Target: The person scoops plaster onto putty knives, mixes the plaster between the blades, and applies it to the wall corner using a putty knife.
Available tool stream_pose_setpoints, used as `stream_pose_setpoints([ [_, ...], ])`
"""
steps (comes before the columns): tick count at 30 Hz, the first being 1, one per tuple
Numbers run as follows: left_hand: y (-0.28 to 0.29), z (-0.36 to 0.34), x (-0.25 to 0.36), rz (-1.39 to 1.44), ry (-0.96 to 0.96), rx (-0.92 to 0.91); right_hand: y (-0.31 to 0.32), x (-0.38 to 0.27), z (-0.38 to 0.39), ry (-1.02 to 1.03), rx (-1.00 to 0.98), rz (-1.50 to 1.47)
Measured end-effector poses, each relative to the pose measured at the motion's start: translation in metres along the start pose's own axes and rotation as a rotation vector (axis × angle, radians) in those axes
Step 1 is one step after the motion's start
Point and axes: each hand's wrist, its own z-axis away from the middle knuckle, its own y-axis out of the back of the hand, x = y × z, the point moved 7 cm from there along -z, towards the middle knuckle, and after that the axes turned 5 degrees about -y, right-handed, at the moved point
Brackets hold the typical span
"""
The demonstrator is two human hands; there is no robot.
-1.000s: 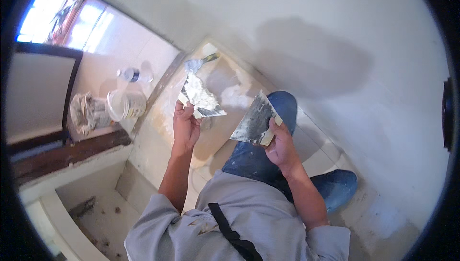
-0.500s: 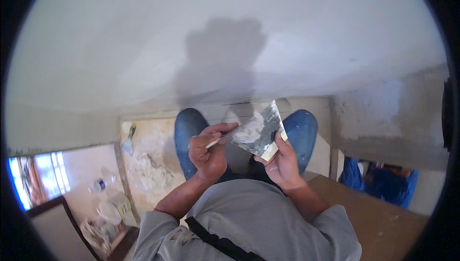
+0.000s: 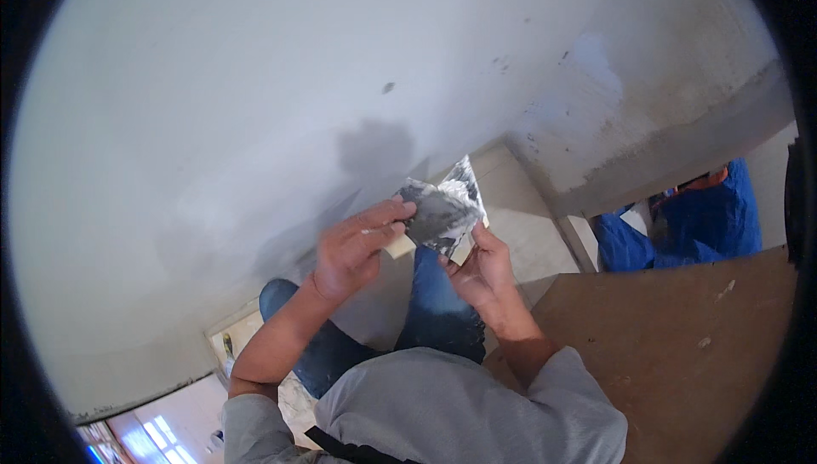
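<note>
My left hand is closed on a putty knife, its fingers along the edge of the wide, grey-smeared blade. The knife's handle is hidden in the hand. My right hand grips a thin, flat metal plate by its near edge, thumb on top. White and grey filler smears the plate. The blade lies across the plate and covers much of it. Both tools are held above my knees, in front of a pale wall.
A patchy side wall meets the pale wall at the right. Blue plastic bags stand beyond a brown board. Another scraper lies on a board at lower left. Light floor tiles lie between.
The view has turned to the right. My left hand has brought the knife's blade over the plate, covering much of the white filler. Both hands are higher in view.
</note>
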Motion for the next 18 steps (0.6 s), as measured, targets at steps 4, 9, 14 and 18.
stream_pose_setpoints([
  [4, -0.027, -0.039, -0.041, -0.127, 0.026, -0.013, 0.005, -0.066, -0.006, 0.109, 0.012, -0.039],
  [9, -0.04, -0.066, -0.06, -0.258, 0.116, -0.022, 0.034, -0.144, -0.003, 0.324, -0.119, -0.115],
  [14, 0.012, -0.061, -0.022, -0.376, 0.097, 0.166, 0.139, -0.187, -0.049, 0.563, 0.236, -0.102],
  [18, 0.079, -0.024, -0.004, -0.442, 0.147, 0.35, 0.253, -0.191, -0.141, 0.532, 0.45, -0.072],
])
